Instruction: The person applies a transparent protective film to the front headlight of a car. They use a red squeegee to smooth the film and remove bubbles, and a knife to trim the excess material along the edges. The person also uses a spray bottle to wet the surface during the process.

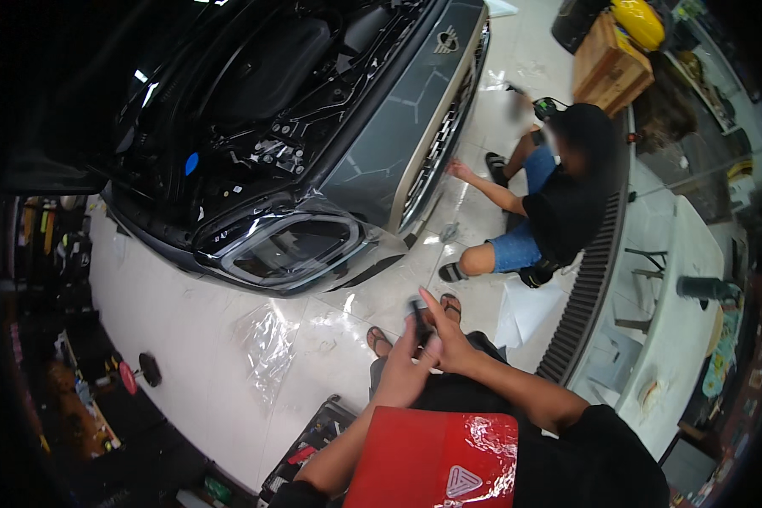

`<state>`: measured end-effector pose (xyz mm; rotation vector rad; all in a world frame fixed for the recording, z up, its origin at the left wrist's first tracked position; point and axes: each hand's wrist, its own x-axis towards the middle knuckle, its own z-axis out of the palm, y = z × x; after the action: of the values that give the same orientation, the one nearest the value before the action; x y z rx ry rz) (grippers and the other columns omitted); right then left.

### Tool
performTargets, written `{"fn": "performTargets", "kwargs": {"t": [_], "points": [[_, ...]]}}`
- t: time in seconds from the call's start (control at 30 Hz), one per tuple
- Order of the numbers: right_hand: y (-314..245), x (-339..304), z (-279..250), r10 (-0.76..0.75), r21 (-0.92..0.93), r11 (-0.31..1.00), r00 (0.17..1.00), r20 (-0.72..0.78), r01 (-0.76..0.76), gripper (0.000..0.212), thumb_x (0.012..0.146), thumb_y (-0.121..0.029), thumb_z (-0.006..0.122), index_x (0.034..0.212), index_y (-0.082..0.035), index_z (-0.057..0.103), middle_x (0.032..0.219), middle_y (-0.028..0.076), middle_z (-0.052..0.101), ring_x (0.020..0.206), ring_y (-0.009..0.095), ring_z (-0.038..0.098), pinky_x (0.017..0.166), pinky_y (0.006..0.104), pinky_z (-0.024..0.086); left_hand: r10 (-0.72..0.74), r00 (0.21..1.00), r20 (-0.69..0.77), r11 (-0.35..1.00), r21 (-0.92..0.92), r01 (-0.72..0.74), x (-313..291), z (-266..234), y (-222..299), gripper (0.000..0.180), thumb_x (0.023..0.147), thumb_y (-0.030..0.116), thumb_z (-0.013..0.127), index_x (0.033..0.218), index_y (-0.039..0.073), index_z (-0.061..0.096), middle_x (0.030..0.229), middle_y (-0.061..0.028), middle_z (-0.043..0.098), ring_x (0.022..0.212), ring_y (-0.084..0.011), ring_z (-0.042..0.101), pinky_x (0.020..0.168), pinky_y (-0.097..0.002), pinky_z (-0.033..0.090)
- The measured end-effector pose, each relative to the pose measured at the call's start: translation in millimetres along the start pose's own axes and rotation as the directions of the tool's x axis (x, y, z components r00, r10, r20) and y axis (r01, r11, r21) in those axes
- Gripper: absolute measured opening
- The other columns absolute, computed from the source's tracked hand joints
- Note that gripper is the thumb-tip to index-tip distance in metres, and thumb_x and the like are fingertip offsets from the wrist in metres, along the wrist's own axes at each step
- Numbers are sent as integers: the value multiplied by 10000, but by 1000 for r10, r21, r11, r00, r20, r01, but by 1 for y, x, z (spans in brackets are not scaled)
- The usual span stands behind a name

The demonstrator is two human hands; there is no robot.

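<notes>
My left hand (402,372) and my right hand (451,340) meet in front of me, above my knees. Closed between them is a small dark object (418,323) with a greyish upper end; its kind is too blurred to make out. My left fingers wrap round it, while the right hand presses against it from the side with one finger stretched upward. Beyond my hands stands a dark grey car (381,127) with its bonnet up. Its headlight (292,248) is nearest to them, with clear film around it; neither hand touches the car.
A co-worker (571,186) crouches by the car's front grille, one hand near it. Crumpled clear film (267,347) lies on the floor. A tool case (317,440) is by my left forearm, below a glossy red panel (432,457). A white table (681,322) stands right, beyond a drain grate (584,296).
</notes>
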<state>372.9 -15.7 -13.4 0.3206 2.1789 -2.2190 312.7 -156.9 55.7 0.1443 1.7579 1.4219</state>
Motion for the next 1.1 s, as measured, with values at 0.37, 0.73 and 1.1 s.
{"fn": "performTargets", "kwargs": {"t": [0.37, 0.73, 1.1], "points": [[1, 72, -131, -219, -439, 879, 975, -20, 188, 595, 902, -68, 728, 1452, 29, 523, 1010, 195, 656, 934, 299, 650, 806, 362, 500, 517, 667, -537, 698, 715, 34, 218, -48, -46, 372, 918, 340, 773, 985, -9, 665, 951, -162, 683, 892, -358, 654, 832, -420, 516], [30, 232, -116, -161, -326, 897, 908, 387, 298, 392, 987, -143, 683, 1356, -43, 600, 1198, 163, 712, 1036, 316, 717, 928, 391, 541, 474, 591, -652, 853, 507, -125, 205, -36, -49, 228, 923, 82, 698, 749, -14, 586, 1031, -142, 715, 890, -311, 692, 754, -394, 537], [30, 210, -103, -233, -87, 962, 947, 223, 257, 377, 916, -58, 689, 1291, -56, 643, 1148, 124, 744, 1058, 305, 716, 934, 385, 530, 210, 702, -681, 961, 276, -20, 210, -41, -51, 413, 884, 40, 738, 1228, -16, 516, 851, -119, 725, 799, -240, 726, 727, -337, 556]]}}
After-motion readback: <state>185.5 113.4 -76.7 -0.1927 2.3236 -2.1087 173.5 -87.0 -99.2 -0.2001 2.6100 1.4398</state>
